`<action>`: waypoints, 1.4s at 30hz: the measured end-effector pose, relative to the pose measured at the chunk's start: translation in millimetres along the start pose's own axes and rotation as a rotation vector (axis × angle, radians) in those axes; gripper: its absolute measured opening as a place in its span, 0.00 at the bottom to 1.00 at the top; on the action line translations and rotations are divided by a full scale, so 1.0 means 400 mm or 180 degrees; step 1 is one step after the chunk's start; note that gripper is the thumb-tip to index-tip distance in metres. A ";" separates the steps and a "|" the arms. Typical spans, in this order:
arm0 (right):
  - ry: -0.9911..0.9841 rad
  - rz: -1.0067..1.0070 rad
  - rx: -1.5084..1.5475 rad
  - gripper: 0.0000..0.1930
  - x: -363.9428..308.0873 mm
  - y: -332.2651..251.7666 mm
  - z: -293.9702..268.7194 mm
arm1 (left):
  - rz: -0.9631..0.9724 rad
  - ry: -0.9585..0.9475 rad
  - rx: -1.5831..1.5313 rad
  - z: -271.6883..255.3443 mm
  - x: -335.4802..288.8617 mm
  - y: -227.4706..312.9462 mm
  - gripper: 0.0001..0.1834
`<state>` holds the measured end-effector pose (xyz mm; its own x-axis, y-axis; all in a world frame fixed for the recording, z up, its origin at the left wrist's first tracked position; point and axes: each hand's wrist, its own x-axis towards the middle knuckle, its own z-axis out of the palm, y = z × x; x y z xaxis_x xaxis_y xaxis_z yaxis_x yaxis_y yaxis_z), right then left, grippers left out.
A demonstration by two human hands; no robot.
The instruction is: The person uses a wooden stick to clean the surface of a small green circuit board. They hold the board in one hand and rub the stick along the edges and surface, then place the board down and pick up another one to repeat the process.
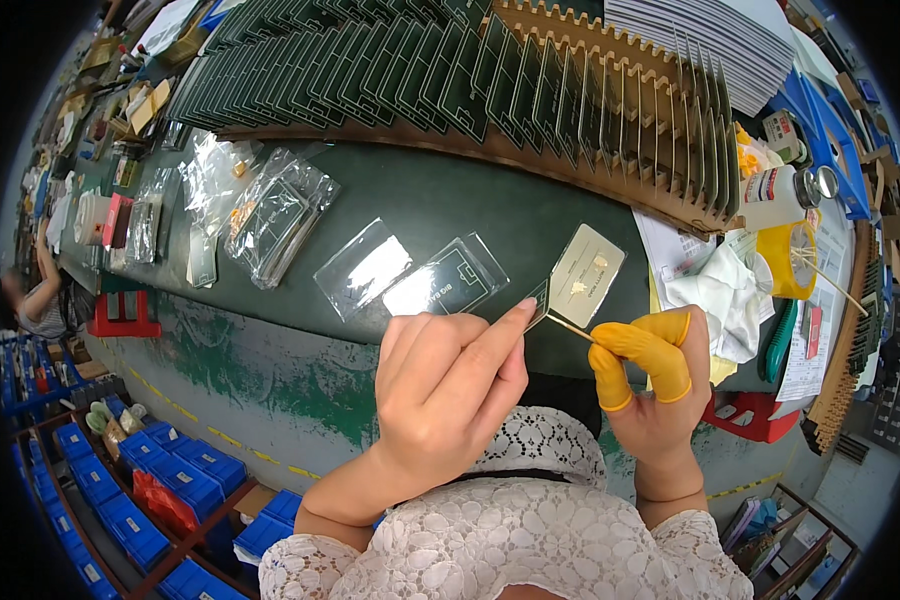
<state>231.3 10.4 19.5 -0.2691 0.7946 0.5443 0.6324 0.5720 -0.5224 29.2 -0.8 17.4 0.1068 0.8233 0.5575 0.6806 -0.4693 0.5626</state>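
Head view: left hand is pinching one dark card, nearly edge-on over the table's near side. Right fingers, in yellow cots, are pinching one stick; tip's at the card, contact unclear. One pale card, two clear sleeves are lying beyond. Slotted rack is blocking the far side.

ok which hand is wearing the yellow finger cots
The right hand, pinching the thin stick: yellow finger cots cover several of its digits, while the left hand shows none.
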 end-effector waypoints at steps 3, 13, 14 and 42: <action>0.0006 -0.0031 0.0016 0.17 0.000 0.000 0.003 | 0.0031 0.0023 0.0002 0.003 -0.001 -0.002 0.24; 0.0014 -0.0058 -0.0013 0.17 -0.002 -0.002 0.003 | 0.0008 -0.0038 0.0096 -0.003 0.003 0.005 0.22; 0.0028 -0.0054 -0.0013 0.17 -0.001 -0.002 0.004 | 0.0021 -0.0033 0.0105 -0.002 0.003 0.004 0.22; -0.0654 0.0206 -0.0731 0.12 -0.049 0.096 -0.017 | -0.0856 -0.0061 -0.0496 -0.028 0.019 -0.020 0.09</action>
<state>265.7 15.3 -6.9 -0.3492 0.8657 0.3585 0.7942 0.4765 -0.3771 16.5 5.6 23.7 -0.0473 0.9298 0.3651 0.5671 -0.2759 0.7761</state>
